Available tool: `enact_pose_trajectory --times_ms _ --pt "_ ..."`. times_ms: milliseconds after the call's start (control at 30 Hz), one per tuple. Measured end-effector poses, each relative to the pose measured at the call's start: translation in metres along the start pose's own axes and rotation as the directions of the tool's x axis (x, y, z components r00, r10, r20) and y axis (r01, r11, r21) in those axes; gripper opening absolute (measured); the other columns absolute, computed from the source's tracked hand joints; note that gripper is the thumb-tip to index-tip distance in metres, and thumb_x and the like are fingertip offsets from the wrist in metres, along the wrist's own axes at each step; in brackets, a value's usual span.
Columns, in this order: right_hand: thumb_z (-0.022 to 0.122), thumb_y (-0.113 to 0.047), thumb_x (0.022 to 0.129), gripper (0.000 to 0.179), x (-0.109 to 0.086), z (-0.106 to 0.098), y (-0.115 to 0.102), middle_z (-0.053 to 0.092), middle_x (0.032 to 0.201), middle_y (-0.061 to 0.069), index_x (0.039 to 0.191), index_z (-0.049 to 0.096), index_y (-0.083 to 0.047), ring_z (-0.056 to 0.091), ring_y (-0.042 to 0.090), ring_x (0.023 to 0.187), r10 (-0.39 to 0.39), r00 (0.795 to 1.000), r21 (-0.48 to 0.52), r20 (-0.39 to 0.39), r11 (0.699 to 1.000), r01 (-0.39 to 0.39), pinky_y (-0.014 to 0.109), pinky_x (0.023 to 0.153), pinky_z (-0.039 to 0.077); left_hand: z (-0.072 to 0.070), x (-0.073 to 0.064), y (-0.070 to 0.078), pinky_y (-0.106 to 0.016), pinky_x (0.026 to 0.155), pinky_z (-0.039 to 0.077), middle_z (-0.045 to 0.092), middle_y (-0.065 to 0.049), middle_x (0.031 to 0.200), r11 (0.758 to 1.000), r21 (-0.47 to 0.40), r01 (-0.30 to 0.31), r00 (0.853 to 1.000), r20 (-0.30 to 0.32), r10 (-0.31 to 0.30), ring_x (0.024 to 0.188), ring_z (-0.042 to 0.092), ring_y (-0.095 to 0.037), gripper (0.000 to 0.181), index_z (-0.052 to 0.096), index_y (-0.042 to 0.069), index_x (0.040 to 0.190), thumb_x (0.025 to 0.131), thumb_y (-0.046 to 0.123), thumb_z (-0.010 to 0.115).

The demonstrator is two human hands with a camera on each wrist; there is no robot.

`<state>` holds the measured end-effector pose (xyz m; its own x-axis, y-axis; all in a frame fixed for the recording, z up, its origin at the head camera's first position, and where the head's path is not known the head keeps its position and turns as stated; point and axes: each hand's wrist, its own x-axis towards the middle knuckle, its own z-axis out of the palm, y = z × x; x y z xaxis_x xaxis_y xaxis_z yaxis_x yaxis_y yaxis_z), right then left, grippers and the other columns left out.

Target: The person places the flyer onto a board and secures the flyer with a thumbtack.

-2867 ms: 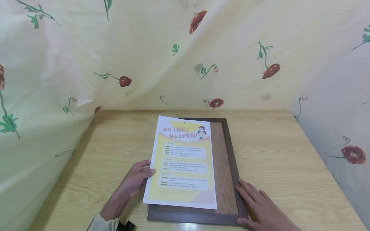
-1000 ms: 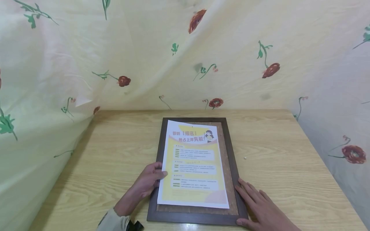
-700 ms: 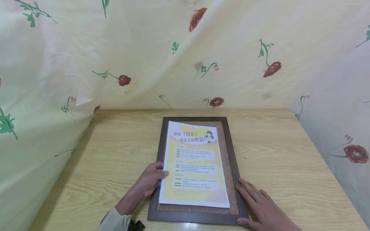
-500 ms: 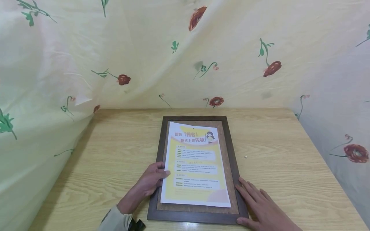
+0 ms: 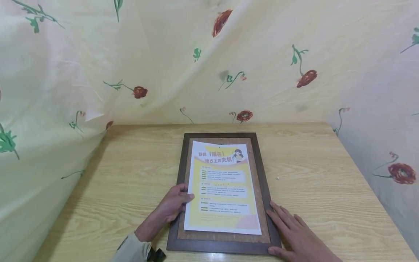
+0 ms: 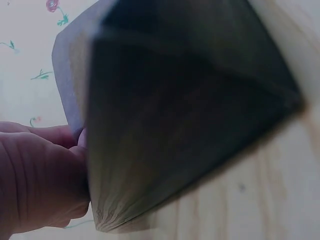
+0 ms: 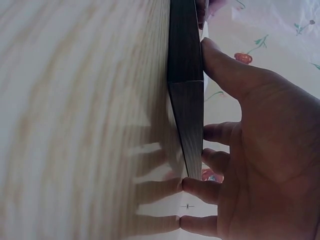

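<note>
A yellow-and-white printed flyer (image 5: 222,218) lies over a cork board with a dark wooden frame (image 5: 222,246). Cork shows on every side of the sheet, in a thin strip at the left. My left hand (image 5: 173,203) pinches the flyer's left edge, thumb on top, the other fingers partly hidden behind. In the left wrist view the frame blocks much of the scene beside the left hand (image 6: 40,175). My right hand (image 5: 296,233) rests against the frame's lower right side. In the right wrist view the right hand (image 7: 275,145) has its fingers extended, fingertips at the frame's side.
The board lies on a light wood-grain table (image 5: 327,174). To its right sits a tiny pale object (image 5: 278,178). A cream flowered curtain (image 5: 176,54) hangs at the back and both sides. A black strap piece (image 5: 157,254) is at the left wrist.
My left hand has drawn the flyer rightwards and slightly nearer, from across the frame's left edge to inside the frame. The right hand and board have stayed in place.
</note>
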<state>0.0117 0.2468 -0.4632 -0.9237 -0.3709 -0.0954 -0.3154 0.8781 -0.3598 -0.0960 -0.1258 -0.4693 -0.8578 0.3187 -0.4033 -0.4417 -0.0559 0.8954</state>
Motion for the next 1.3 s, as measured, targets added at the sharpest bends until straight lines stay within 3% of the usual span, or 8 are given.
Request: enact_pose_trajectory --times_ms 933,1100,1300 --pt "0.060 -0.072 0.082 0.092 -0.0021 0.0016 -0.0012 0.037 0.154 0.015 0.147 0.046 -0.008 0.039 0.042 0.135 -0.020 0.999 -0.012 -0.028 1.000 0.019 0.070 0.095 0.035 0.0036 0.0068 0.0030 -0.042 0.075 0.058 0.069 -0.021 0.107 0.998 0.057 0.011 0.999 -0.033 -0.009 0.094 0.070 -0.034 0.036 0.041 -0.013 0.133 0.100 -0.003 0.049" --pt "0.060 -0.072 0.082 0.092 -0.0015 0.0016 -0.0014 0.037 0.154 0.015 0.147 0.045 -0.008 0.039 0.043 0.135 -0.013 1.000 -0.010 -0.023 1.000 0.013 0.071 0.095 0.035 0.0032 0.0058 0.0039 -0.042 0.075 0.058 0.069 -0.021 0.106 0.998 0.057 0.006 1.000 -0.020 -0.005 0.094 0.070 -0.035 0.036 0.041 -0.013 0.133 0.100 -0.002 0.049" --pt "0.060 -0.072 0.082 0.092 -0.0016 0.0030 -0.0021 0.037 0.154 0.015 0.146 0.046 -0.008 0.040 0.042 0.135 -0.017 0.999 -0.013 -0.028 1.000 0.017 0.070 0.095 0.036 0.0011 0.0026 0.0035 -0.043 0.076 0.058 0.068 -0.024 0.109 0.999 0.045 -0.006 0.999 0.039 0.004 0.096 0.070 -0.037 0.039 0.039 -0.014 0.135 0.099 -0.001 0.051"
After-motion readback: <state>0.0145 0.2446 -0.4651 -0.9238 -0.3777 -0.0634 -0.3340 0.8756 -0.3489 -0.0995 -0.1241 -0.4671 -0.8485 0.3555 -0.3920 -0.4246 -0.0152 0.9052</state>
